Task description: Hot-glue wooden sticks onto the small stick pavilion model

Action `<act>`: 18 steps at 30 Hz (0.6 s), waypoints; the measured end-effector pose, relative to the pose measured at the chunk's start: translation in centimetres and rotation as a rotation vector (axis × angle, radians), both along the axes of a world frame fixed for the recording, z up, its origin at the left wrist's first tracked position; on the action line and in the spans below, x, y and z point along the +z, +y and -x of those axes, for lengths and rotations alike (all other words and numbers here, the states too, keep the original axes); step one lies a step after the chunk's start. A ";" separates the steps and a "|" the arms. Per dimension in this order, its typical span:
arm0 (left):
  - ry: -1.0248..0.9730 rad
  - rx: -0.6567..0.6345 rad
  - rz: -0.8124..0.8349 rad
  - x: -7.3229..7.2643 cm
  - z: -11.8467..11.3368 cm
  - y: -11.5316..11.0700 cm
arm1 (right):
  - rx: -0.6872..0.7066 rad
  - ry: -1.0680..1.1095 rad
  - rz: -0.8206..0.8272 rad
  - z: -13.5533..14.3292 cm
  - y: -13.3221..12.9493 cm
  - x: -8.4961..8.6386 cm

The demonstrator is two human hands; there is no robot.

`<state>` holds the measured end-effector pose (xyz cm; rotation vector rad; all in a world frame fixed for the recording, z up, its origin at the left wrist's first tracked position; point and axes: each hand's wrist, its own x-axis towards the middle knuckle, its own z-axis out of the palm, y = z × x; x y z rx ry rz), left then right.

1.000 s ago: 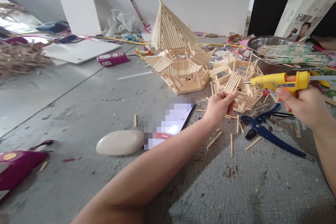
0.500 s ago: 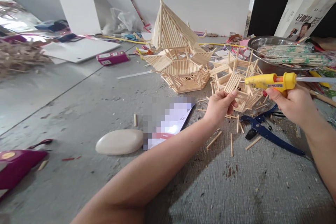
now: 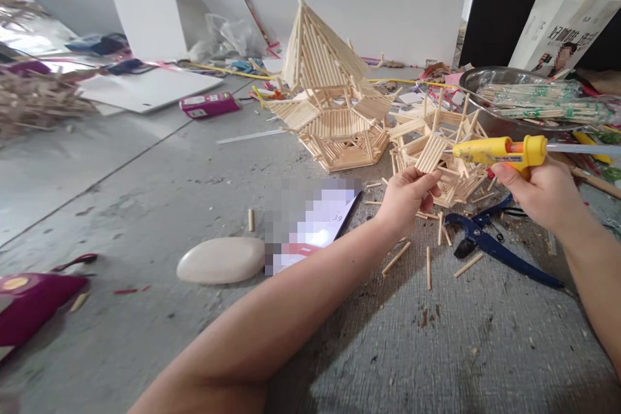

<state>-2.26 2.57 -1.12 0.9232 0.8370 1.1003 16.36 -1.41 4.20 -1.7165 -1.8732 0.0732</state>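
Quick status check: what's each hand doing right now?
Left hand: closed, pinching a small panel of glued sticks.
Right hand: closed around a yellow glue gun, nozzle at the panel.

A makeshift craft workshop on a bare concrete floor (image 3: 121, 207) is being shown: a stick-built pagoda model (image 3: 330, 103) is being assembled there, cut sticks (image 3: 427, 268) are being left scattered, and a glue gun (image 3: 499, 150), blue cutters (image 3: 495, 246) and white boards (image 3: 145, 87) are being kept about.

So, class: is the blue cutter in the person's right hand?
No: the right hand grips the yellow glue gun; the blue cutter lies on the floor.
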 end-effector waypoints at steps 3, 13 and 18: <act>0.008 0.003 -0.008 0.0 0.0 0.0 | -0.002 0.000 0.000 0.0 0.0 0.0; 0.019 0.006 -0.011 0.0 0.0 0.0 | 0.002 0.024 -0.007 0.0 0.0 -0.1; 0.018 0.006 -0.006 -0.1 0.0 0.0 | -0.032 0.009 0.005 -0.1 0.0 0.2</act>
